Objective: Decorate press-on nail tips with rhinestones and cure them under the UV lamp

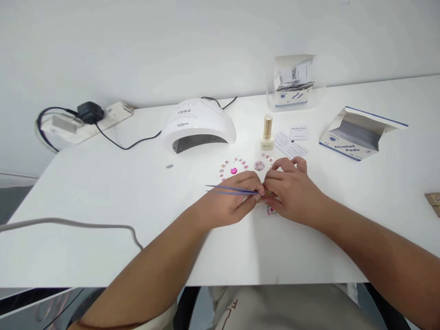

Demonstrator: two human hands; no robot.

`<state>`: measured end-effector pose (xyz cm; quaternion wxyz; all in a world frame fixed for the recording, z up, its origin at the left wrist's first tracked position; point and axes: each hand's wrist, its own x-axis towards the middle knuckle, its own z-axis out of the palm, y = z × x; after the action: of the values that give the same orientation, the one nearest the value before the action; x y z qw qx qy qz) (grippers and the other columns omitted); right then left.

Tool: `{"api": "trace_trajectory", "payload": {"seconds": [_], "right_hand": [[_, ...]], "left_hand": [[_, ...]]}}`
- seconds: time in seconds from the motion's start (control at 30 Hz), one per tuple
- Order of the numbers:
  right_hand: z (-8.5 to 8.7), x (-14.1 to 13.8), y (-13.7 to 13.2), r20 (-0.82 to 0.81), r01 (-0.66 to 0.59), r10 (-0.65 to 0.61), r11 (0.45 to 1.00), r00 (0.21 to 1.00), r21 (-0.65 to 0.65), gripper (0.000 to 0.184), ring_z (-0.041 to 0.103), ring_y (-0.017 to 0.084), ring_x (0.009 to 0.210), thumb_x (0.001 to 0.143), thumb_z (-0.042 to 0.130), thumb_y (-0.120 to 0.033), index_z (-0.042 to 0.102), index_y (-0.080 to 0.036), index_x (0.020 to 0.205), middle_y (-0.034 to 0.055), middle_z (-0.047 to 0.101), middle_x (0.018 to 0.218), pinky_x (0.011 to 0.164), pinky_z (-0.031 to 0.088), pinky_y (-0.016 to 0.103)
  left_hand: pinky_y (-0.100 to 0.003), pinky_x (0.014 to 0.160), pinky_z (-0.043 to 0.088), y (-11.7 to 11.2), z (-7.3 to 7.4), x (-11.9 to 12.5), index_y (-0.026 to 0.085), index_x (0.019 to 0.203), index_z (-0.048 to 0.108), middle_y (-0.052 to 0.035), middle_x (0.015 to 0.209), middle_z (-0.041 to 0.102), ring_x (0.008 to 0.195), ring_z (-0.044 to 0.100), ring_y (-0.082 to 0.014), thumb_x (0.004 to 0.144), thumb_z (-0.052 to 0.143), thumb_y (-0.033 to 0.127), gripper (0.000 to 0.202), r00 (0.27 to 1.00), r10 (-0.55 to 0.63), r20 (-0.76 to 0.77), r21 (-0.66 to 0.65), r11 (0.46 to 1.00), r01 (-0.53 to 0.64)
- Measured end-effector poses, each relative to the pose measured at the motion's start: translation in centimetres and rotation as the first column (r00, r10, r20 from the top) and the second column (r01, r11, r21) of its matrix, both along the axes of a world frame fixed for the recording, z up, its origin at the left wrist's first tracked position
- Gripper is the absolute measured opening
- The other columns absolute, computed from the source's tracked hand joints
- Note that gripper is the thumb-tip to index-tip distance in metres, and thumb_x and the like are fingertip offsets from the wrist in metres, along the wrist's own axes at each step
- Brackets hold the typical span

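Over the middle of the table, my left hand (235, 201) is closed around a pair of blue-purple tweezers (233, 188). The two thin arms of the tweezers stick out to the left across the back of the hand. My right hand (292, 190) meets it fingertip to fingertip, pinching a small brownish-gold thing that the fingers mostly hide. Under the right fingers lies a cluster of small coloured gems (271, 210), partly covered. Just beyond the hands are a ring of pink gems around a bright pink stone (233, 170) and a round pale-pink gem piece (259, 165).
Behind the hands stand a white nail lamp (199, 123), a gold-capped polish bottle (267, 135) and an open box of packets (294, 87). To the right are an alcohol pad sachet (298, 133) and an open Alcohol Pads box (349, 145). A power strip (113, 117) lies back left.
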<state>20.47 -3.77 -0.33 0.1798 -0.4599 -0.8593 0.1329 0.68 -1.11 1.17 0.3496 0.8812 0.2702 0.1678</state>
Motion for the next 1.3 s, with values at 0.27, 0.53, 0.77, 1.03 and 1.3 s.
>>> {"api": "trace_trajectory", "payload": {"seconds": [0.27, 0.53, 0.77, 1.03, 1.3], "right_hand": [[0.1, 0.0, 0.0, -0.004, -0.005, 0.005, 1.0, 1.0, 0.004, 0.018, 0.049, 0.024, 0.101, 0.083, 0.062, -0.024, 0.061, -0.017, 0.066, -0.0006, 0.067, 0.075, 0.087, 0.014, 0.043], [0.0, -0.1, 0.1, -0.001, 0.002, -0.002, 1.0, 1.0, 0.021, 0.02, 0.049, 0.023, 0.1, 0.083, 0.062, -0.026, 0.06, -0.017, 0.066, -0.0014, 0.066, 0.072, 0.087, 0.016, 0.042], [0.0, 0.2, -0.1, -0.003, 0.005, -0.005, 1.0, 1.0, 0.008, 0.014, 0.049, 0.025, 0.103, 0.082, 0.062, -0.031, 0.066, -0.018, 0.082, 0.0018, 0.068, 0.085, 0.09, 0.017, 0.044], [0.6, 2.3, -0.1, -0.145, -0.118, 0.218, 0.856, 0.965, 0.504, 0.029, 0.05, 0.019, 0.081, 0.081, 0.054, -0.021, 0.052, -0.024, 0.11, 0.0011, 0.061, 0.081, 0.074, 0.035, 0.037], [1.0, 1.8, -0.9, 0.043, -0.23, 0.28, 0.683, 0.959, 0.693, 0.028, 0.034, 0.012, 0.054, 0.08, 0.061, -0.011, 0.056, -0.028, 0.103, -0.007, 0.046, 0.056, 0.053, 0.027, 0.031]], "left_hand": [[-0.027, 0.071, 0.048, -0.1, 0.4, 0.3, 0.018, 0.091, 0.055, -0.0038, 0.087, 0.057, 0.075, 0.054, -0.0129, 0.086, 0.044, 0.009, 0.015, 1.0, -0.029, 0.009, 0.009, 1.0, 0.029], [-0.028, 0.065, 0.045, -0.5, 0.1, 0.5, 0.017, 0.087, 0.055, -0.0038, 0.086, 0.054, 0.07, 0.051, -0.0127, 0.084, 0.045, 0.011, 0.012, 0.996, 0.076, -0.052, 0.04, 0.996, -0.074], [-0.03, 0.064, 0.043, -0.2, 0.3, 0.0, 0.017, 0.083, 0.055, -0.0023, 0.075, 0.055, 0.069, 0.052, -0.0138, 0.086, 0.046, 0.013, 0.011, 0.972, 0.154, 0.178, 0.043, 0.985, -0.164], [-0.025, 0.05, 0.036, -1.8, 2.8, -0.2, 0.017, 0.066, 0.049, 0.0022, 0.058, 0.044, 0.053, 0.04, -0.0094, 0.089, 0.04, 0.02, 0.025, 0.956, 0.23, 0.18, -0.507, 0.855, -0.11], [-0.022, 0.046, 0.036, -2.9, 3.4, 1.7, 0.017, 0.06, 0.044, 0.0036, 0.054, 0.041, 0.05, 0.038, -0.0088, 0.082, 0.039, 0.011, 0.023, 0.997, -0.08, -0.008, -0.696, 0.716, 0.052]]}}
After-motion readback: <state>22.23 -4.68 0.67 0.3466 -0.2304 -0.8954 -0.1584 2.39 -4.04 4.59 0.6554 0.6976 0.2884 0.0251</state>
